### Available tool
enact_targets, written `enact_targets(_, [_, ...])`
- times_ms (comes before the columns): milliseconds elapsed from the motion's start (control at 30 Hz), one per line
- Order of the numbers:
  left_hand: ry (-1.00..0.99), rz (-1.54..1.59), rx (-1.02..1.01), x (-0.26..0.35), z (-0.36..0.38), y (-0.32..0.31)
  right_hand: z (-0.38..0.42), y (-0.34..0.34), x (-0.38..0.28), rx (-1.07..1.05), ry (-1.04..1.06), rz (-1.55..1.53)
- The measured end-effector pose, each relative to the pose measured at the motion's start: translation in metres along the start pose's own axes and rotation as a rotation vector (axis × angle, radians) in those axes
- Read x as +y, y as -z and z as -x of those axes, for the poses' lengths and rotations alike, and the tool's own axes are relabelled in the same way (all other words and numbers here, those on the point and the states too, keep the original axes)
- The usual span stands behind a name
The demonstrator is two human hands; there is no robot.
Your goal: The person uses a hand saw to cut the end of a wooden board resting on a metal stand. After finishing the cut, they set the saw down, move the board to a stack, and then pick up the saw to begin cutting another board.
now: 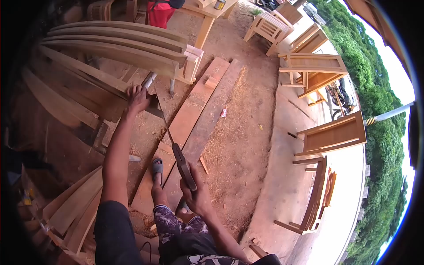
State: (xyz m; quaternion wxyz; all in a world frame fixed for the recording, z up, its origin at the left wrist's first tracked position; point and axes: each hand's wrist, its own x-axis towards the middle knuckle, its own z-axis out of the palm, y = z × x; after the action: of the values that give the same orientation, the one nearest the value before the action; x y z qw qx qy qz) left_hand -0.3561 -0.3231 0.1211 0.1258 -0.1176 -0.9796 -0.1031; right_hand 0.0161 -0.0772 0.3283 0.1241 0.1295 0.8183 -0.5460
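Observation:
My right hand (196,192) is wrapped around the dark handle of a handsaw (183,167). The thin saw blade runs up and away from it toward my left hand (138,98). My left hand grips the near end of a long wooden plank (90,67), its fingers curled over the wood. Close beside those fingers, the blade overlaps the dark end of the work in this view. A metal pipe (150,80) shows just past my left hand.
Curved boards (119,51) are stacked at the left, with more cut pieces (81,212) below them. Two flat planks (201,104) lie on the sawdust-covered ground near my sandaled foot (157,165). Wooden chair frames (331,134) stand along the right. A person in red (161,15) is behind.

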Motion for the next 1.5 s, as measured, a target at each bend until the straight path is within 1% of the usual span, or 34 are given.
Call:
enact_targets(100, [0.091,-0.027,-0.045,0.012,0.004,0.009,0.087,0.026,0.016,-0.021,-0.031,-0.075])
enact_targets(167, [0.121,0.000,-0.123,0.021,0.004,0.024,0.109,0.030,0.029,-0.007,-0.027,-0.035])
enact_targets(200, [0.088,-0.027,-0.096,0.018,0.005,0.021,0.101,0.025,0.031,0.014,-0.029,-0.056])
enact_targets(233, [0.062,-0.045,-0.057,0.010,0.004,0.008,0.074,0.015,0.040,0.027,0.038,-0.107])
enact_targets(300, [0.070,-0.070,-0.073,0.011,0.003,0.007,-0.006,-0.009,0.020,0.026,0.065,-0.120])
enact_targets(333, [0.076,-0.047,-0.058,0.013,0.003,0.010,-0.051,-0.024,0.028,0.116,0.308,0.015])
enact_targets(367, [0.064,-0.074,-0.008,0.010,0.003,0.005,-0.081,-0.035,0.018,0.108,0.335,-0.030])
enact_targets(433, [0.075,-0.045,-0.065,0.008,0.004,0.007,-0.107,-0.043,0.013,0.070,0.307,-0.018])
enact_targets(500, [0.064,-0.060,-0.104,0.012,0.005,0.016,-0.115,-0.046,0.022,0.198,0.580,0.013])
enact_targets(533, [0.071,-0.058,-0.116,0.015,0.006,0.018,-0.108,-0.045,0.024,0.153,0.489,-0.033])
enact_targets(567, [0.083,-0.067,-0.146,0.016,0.006,0.020,-0.093,-0.043,0.019,0.143,0.482,-0.035])
enact_targets(600, [0.096,-0.077,-0.173,0.013,0.004,0.020,-0.070,-0.040,0.015,0.121,0.402,-0.022])
enact_targets(633, [0.099,-0.080,-0.176,0.005,-0.005,0.005,-0.046,-0.035,0.013,0.106,0.322,-0.009])
enact_targets(700, [0.132,-0.034,0.027,-0.003,-0.013,-0.041,0.022,-0.018,0.021,0.083,0.131,-0.045])
enact_targets(733, [0.144,-0.061,0.016,0.006,-0.007,-0.020,0.055,-0.008,0.045,0.108,0.145,-0.015])
enact_targets(767, [0.155,-0.054,0.014,0.005,-0.008,-0.030,0.083,0.002,0.067,0.129,0.163,0.016])
enact_targets(833, [0.110,0.105,0.050,-0.004,-0.009,-0.044,0.122,0.020,0.079,0.151,0.089,0.001])
enact_targets(867, [0.110,0.136,0.040,0.010,0.002,-0.010,0.121,0.024,0.077,0.126,0.071,-0.026])
enact_targets(933, [0.114,0.110,-0.022,0.014,0.001,0.013,0.071,0.009,0.066,0.132,0.214,-0.038])
enact_targets(967, [0.117,0.091,-0.078,0.016,0.003,0.011,0.033,-0.006,0.056,0.101,0.154,-0.088])
enact_targets(1000, [0.109,0.165,0.030,0.013,0.000,-0.004,-0.007,-0.014,0.039,0.030,0.215,-0.046])
enact_targets(1033, [0.115,0.164,0.031,0.002,-0.006,-0.023,-0.046,-0.029,0.034,0.066,0.328,0.011])
enact_targets(1067, [0.066,0.087,0.032,-0.013,-0.010,-0.044,-0.071,-0.036,0.023,0.063,0.329,0.004])
enact_targets(1100, [0.005,0.014,0.024,-0.021,-0.014,-0.060,-0.092,-0.043,0.027,0.087,0.429,-0.072])
enact_targets(1133, [0.028,0.043,-0.017,-0.022,-0.020,-0.067,-0.090,-0.041,0.026,0.086,0.398,-0.061])
enact_targets(1200, [0.056,0.115,-0.034,0.005,-0.002,-0.014,-0.071,-0.035,0.033,0.077,0.352,-0.040])
enact_targets(1233, [0.079,0.176,-0.028,0.018,0.003,0.014,-0.046,-0.030,0.044,0.097,0.362,-0.021])
enact_targets(1267, [0.104,0.175,-0.010,0.021,0.005,0.023,-0.017,-0.024,0.051,0.117,0.376,-0.003])
enact_targets(1300, [0.108,0.179,-0.015,0.024,0.007,0.025,0.023,-0.011,0.047,0.042,0.154,-0.044])
enact_targets(1333, [0.111,0.167,-0.039,0.024,0.006,0.027,0.058,-0.006,0.063,0.075,0.135,-0.065])
enact_targets(1367, [0.115,0.156,-0.066,0.024,0.005,0.031,0.087,0.003,0.080,0.097,0.214,-0.009])
enact_targets(1400, [0.112,0.189,-0.086,0.040,0.015,0.063,0.105,0.008,0.090,0.130,0.259,0.019])
enact_targets(1433, [0.120,0.191,-0.091,0.039,0.016,0.055,0.103,0.007,0.097,0.122,0.254,0.023])
enact_targets(1500, [0.104,0.155,-0.027,0.026,0.006,0.027,0.085,0.002,0.105,0.126,0.054,-0.169])
